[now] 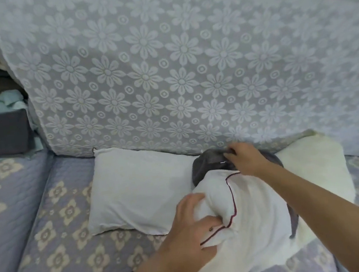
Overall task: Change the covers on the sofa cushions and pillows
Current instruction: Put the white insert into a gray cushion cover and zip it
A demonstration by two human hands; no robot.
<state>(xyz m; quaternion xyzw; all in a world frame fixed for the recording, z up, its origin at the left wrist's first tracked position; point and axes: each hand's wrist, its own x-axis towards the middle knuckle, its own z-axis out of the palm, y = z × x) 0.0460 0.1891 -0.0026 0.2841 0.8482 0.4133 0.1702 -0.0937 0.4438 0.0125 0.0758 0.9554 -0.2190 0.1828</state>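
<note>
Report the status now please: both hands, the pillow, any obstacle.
Left hand grips white cover at its red-piped edge. Right hand pinches grey pillow top. Pillow partly covered. Bare white pillow lies alongside, not blocking.

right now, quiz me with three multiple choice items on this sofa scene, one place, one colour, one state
1. Where does the bare white pillow lie?
A. on the sofa seat, left of the hands
B. on the floor
C. on top of the backrest

2. What colour is the piping on the white cover?
A. green
B. dark red
C. yellow

3. What is the left hand doing?
A. hanging idle
B. pointing at the wall
C. gripping the white cover

A: it rests on the quilted seat against the lace-draped backrest.
B: a dark red line edges the cover.
C: its fingers bunch the fabric, while the right hand pinches the grey cover.
</note>
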